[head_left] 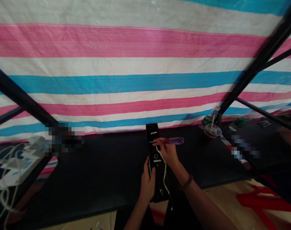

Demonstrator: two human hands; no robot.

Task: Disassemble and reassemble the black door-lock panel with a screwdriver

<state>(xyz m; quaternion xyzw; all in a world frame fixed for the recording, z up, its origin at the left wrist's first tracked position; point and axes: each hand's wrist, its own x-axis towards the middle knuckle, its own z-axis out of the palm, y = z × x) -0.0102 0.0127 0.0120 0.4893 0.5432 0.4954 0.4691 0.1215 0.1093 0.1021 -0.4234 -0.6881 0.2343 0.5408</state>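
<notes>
A long, narrow black device [151, 128] with white labels and a small round part on its face lies lengthwise in front of me, its near end at the table's edge. My left hand [148, 182] grips its left side near the middle, thumb on the face. Over the upper half, my right hand [168, 154] holds a screwdriver [176, 141] with a see-through purple and red handle. The screwdriver lies nearly level, its shaft pointing left across the face; I cannot tell whether the tip touches. A white cable [165, 171] runs from under the right hand down along the device.
The black table [107, 172] backs onto a striped tarp [126, 84]. White boxes [18, 166] and loose cables stand at left. A plastic cup [212, 131] with a straw and a bottle [207, 119] are at back right. Dark metal posts [246, 73] slant on both sides.
</notes>
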